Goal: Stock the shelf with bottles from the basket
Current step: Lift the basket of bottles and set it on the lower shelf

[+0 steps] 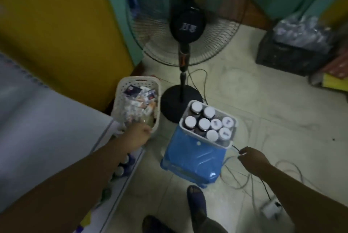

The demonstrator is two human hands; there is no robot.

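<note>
1. Shelf (120,180): one white unit at the far left, seen from above. At least two dark bottles with pale caps (125,165) stand on a lower level beneath the left forearm; the blur prevents an exact count.
2. Left hand (138,135): one, extended forward, resting at the near edge of the perforated basket. Fingers are curled inward toward the palm; whether they grip anything cannot be told.
3. Perforated white basket (122,93): one, on the floor beside the yellow panel (56,34). It holds a mixed pile of small packets; these are too blurred to count.
4. Pedestal fan (185,25): one, black, with its round base on the floor between the two baskets and behind them.
5. Bottle basket (181,125): one small white container, set on top of one blue plastic stool (192,161).
6. Bottles in the basket (204,123): eight white caps counted, standing upright and packed closely together. Four are larger caps on dark bottles, four are smaller caps toward the right.
7. Right hand (252,159): one, just beside the near right corner of the bottle basket. Thumb and forefinger are pressed together, pinching a thin dark cable (235,148).
8. Dark crate (288,57): one, far right, holding clear plastic wrapping.
</note>
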